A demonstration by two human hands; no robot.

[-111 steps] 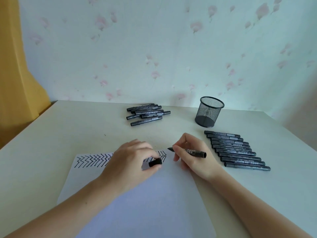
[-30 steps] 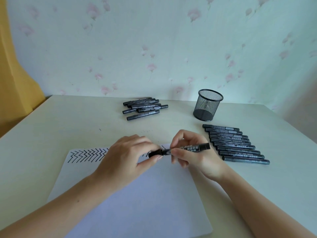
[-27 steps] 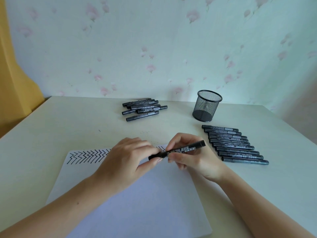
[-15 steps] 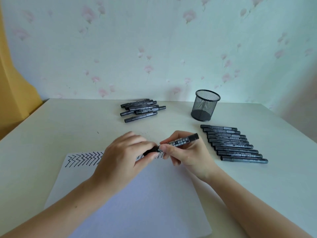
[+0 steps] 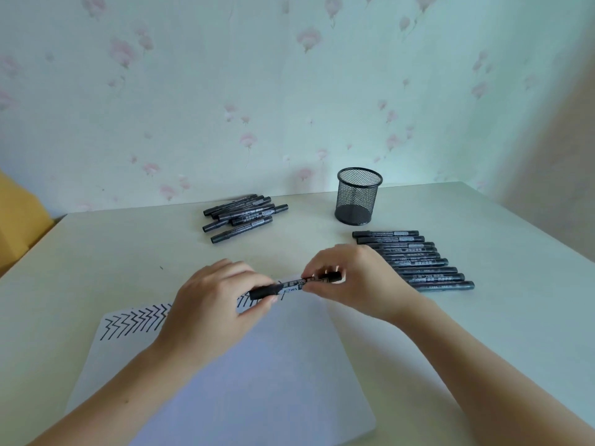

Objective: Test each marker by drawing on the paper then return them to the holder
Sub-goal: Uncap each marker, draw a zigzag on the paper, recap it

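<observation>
Since a few seconds ago, when our left hand (image 5: 219, 300) held the cap apart and our right hand (image 5: 351, 284) held the bare-tipped marker, the two have come together: the black marker (image 5: 296, 284) now spans the gap between our hands with the cap on its left end, and it has levelled out from the tilt it had half a second ago.

Working from big to small, the cream table (image 5: 96, 252) carries everything. On it, at 6 o'clock from our hands, lies the white paper sheet (image 5: 244, 381), and along its far edge runs a band of black chevron strokes (image 5: 135, 320), reaching from the sheet's left corner to under our hands. We judge these to be the test marks made so far; most of the sheet is unmarked.

At 3 o'clock from our hands a neat row of markers (image 5: 415, 259) lies side by side, and at 12 o'clock, well apart, a looser pile of markers (image 5: 241, 215) sits near the wall. Which group is tested we cannot tell. The black mesh pen holder (image 5: 358, 196) stands at 1 o'clock and appears to hold no markers, so the returning seems not yet begun.

Our left hand pinches the capped end between thumb and fingers; our right hand's fingers curl round the barrel. Capping looks finished or nearly so, and this marker has yet to be put down or into the holder.
</observation>
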